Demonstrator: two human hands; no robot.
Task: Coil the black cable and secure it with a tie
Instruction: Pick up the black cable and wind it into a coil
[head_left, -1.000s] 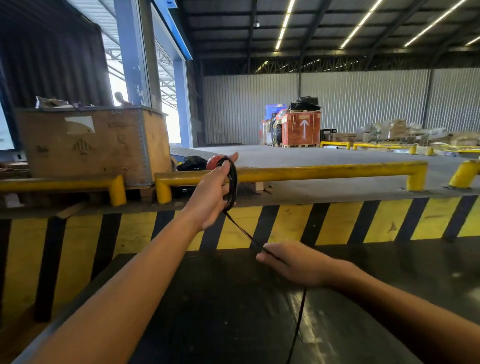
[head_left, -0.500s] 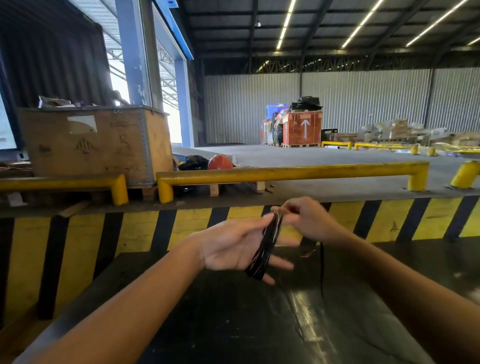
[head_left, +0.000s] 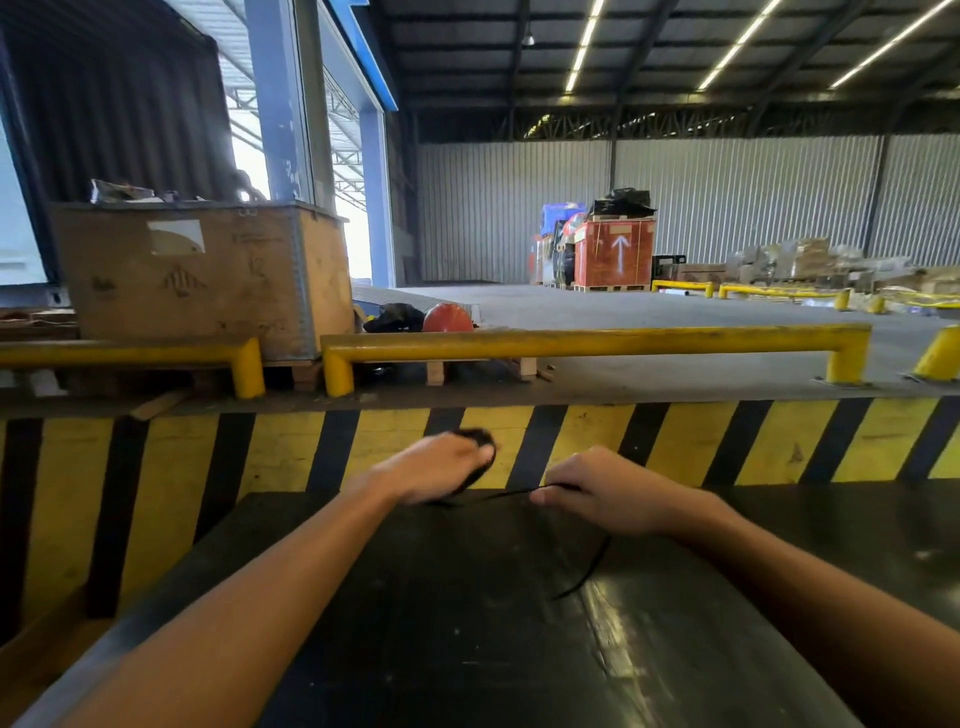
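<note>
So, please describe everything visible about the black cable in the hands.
The thin black cable looks flexible, like rubber-coated wire. One part is bunched into a blurred coil in the left hand. A taut stretch runs from it to the right hand, which pinches it. The loose tail hangs below that hand and curves down onto the glossy black table. No tie is visible.

Two hands (head_left: 441, 467) (head_left: 605, 491), one black cable (head_left: 587, 571), one wooden crate (head_left: 197, 275), one orange crate (head_left: 613, 254).

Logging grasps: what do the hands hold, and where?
Left hand grips the black cable's coiled bundle; right hand pinches the loose strand running from it.
</note>
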